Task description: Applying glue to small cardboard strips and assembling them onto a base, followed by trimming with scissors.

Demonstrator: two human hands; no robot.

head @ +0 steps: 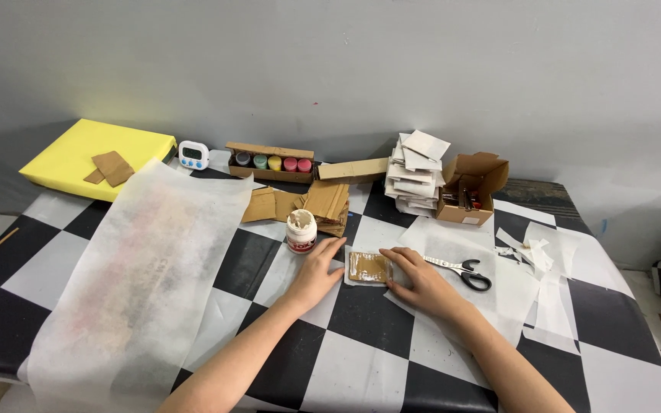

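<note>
A small brown cardboard piece wrapped in white paper (368, 268) lies flat on the black-and-white checkered table (361, 329). My left hand (317, 269) rests at its left edge, fingers pointing toward it. My right hand (420, 279) presses on its right edge with the fingers bent over the paper. A white glue jar (301, 231) stands just beyond my left hand. Black-handled scissors (464, 271) lie on white paper just right of my right hand.
A long sheet of thin white paper (139, 283) covers the table's left. At the back are a yellow foam block (93, 157), a small white timer (193, 155), a box of paint pots (271, 163), cardboard pieces (323, 203), a stack of white packets (416, 174), an open carton (472, 191). Paper scraps (529, 252) lie right.
</note>
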